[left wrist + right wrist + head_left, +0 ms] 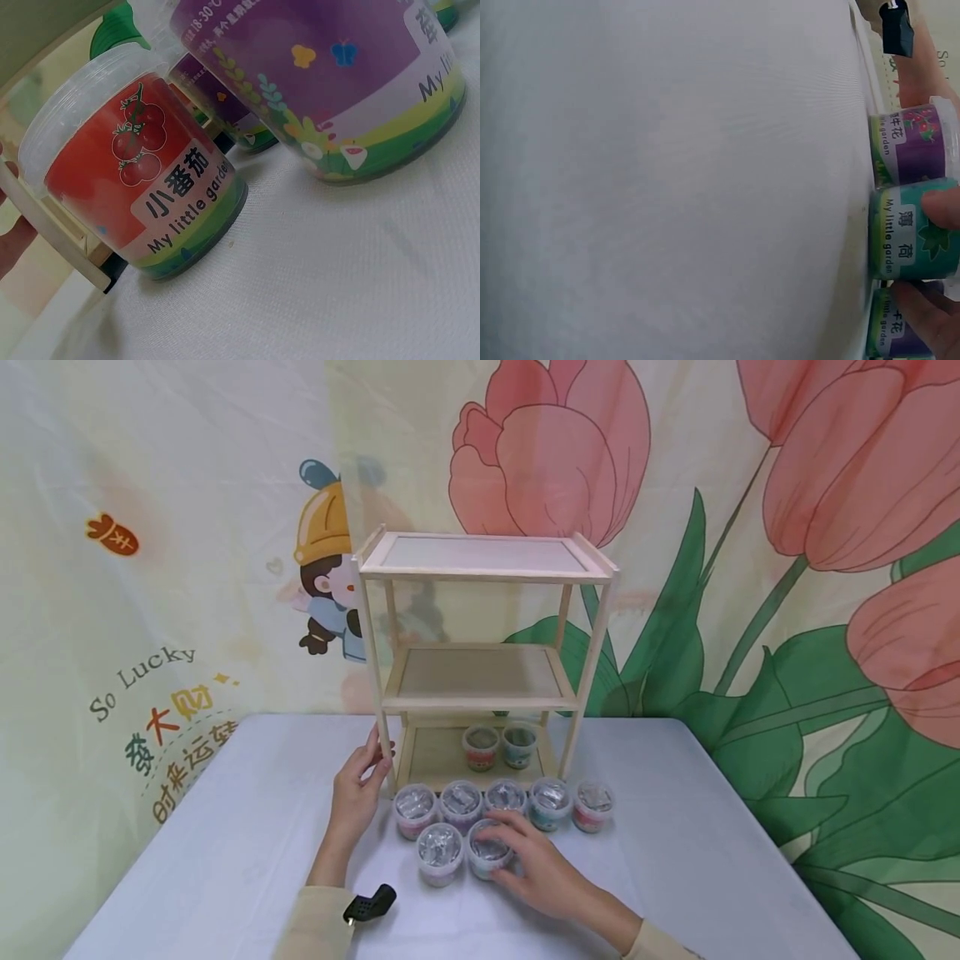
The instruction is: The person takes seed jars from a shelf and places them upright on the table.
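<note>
A small wooden three-tier shelf (480, 702) stands on the white-covered table. My left hand (358, 789) holds its front left post, with fingertips showing behind the wood. My right hand (543, 868) grips a teal plastic tub (907, 225) with a mint leaf on its label, thumb and fingers on opposite sides. This tub stands on the table in the nearer row. Left of it is a purple-labelled tub (911, 146). Behind them, several clear-lidded tubs line up before the shelf, among them a red tomato-labelled tub (142, 165) at the left end.
On the bottom tier sit a red tub (481, 749) and a teal tub (519, 746). The shelf's middle tier (483, 672) and top tier (480, 554) rise above them. A printed curtain (247, 568) hangs behind the table (690, 843). A black strap piece (370, 903) sits at the left wrist.
</note>
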A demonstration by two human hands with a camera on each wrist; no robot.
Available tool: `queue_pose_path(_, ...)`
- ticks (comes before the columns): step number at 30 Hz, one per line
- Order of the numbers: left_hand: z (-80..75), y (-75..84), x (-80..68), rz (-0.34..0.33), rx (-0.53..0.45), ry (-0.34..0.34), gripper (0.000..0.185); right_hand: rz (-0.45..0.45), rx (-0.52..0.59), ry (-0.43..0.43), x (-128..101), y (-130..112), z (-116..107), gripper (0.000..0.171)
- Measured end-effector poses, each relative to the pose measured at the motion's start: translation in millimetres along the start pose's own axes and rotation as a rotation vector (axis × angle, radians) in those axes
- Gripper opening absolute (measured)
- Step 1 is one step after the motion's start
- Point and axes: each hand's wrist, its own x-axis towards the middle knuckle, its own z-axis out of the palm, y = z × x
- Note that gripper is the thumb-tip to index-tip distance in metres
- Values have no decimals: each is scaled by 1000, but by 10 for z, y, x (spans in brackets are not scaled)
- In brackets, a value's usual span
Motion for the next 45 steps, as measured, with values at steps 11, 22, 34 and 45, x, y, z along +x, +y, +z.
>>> queue_pose_path(11,-3,-35,-13,19,-16,20,60,15,-89,-208,4,-93,-227,68)
queue_pose_path(22,11,-32,2,27,-36,18,60,-74,-127,-202,256,-197,-755,55)
queue_pose_path(34,1,-35,-13,8,-30,10,62,-82,-176,-133,953,-33,-1066,57)
queue_pose_path(45,18,-45,-8,26,-43,10,59,9,-218,-197,1430,303,-879,61)
